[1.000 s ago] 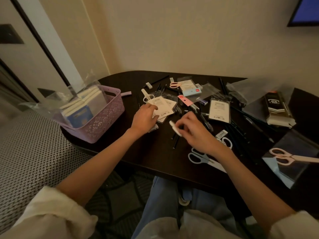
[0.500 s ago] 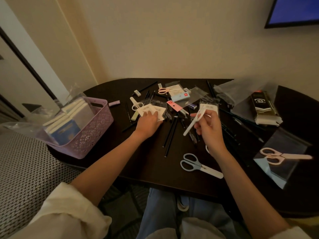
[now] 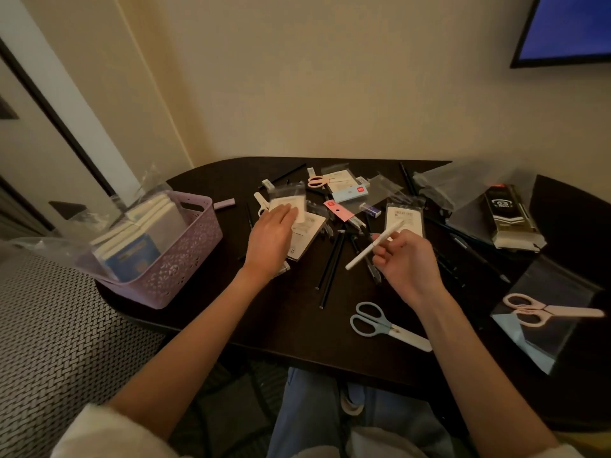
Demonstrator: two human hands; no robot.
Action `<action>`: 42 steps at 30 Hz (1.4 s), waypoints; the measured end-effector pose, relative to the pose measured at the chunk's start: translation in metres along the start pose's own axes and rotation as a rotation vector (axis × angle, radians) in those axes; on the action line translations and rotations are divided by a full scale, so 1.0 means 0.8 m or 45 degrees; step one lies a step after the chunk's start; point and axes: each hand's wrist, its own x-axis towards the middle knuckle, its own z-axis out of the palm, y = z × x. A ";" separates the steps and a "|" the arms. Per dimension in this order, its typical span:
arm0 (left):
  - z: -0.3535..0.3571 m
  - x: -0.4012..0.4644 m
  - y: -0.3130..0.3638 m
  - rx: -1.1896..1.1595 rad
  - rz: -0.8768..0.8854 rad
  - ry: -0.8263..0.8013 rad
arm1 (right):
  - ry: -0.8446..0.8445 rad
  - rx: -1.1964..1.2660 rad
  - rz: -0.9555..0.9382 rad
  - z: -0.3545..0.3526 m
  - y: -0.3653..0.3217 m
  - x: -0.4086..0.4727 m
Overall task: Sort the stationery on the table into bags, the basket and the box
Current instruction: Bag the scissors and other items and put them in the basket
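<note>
We observe a dark table (image 3: 291, 322) strewn with stationery. The right hand (image 3: 408, 264) is raised above the table's middle, fingers curled, pinching a white pen (image 3: 375, 245) that slants up and away from the person. The left hand (image 3: 269, 241) lies palm down, fingers straight and relaxed, resting on a small clear packet (image 3: 288, 203) holding a white card, which overlaps further packets beside it.

We note a lilac basket (image 3: 185, 256) at the table's left edge, holding notebooks (image 3: 145, 233) stood on edge. Loose black pens (image 3: 330, 264) lie between the two hands. Blue scissors (image 3: 385, 325) lie near the front edge, below the right wrist. Pink scissors (image 3: 542, 309) rest on a clear bag (image 3: 549, 342) at the right. A black box (image 3: 509, 214) sits at the far right on more clear bags. A second pink pair (image 3: 317, 181) lies at the far side among packets and erasers.
</note>
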 end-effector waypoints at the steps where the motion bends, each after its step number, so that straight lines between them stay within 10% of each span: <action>1: -0.005 -0.006 0.003 -0.076 0.013 0.085 | -0.002 -0.042 -0.017 0.002 0.001 -0.002; 7: -0.037 -0.026 0.026 -0.544 0.082 0.076 | 0.330 -0.718 -0.062 0.013 0.006 -0.002; 23: -0.055 -0.053 0.038 -0.733 0.354 -0.073 | 0.426 -0.827 -0.169 0.031 -0.014 0.014; 37: -0.076 -0.051 0.037 -0.744 -0.165 -0.800 | 0.221 -0.831 -0.354 0.054 -0.005 -0.008; 42: -0.082 -0.047 0.042 -0.776 -0.179 -0.707 | 0.123 -0.904 -0.403 0.063 0.002 -0.015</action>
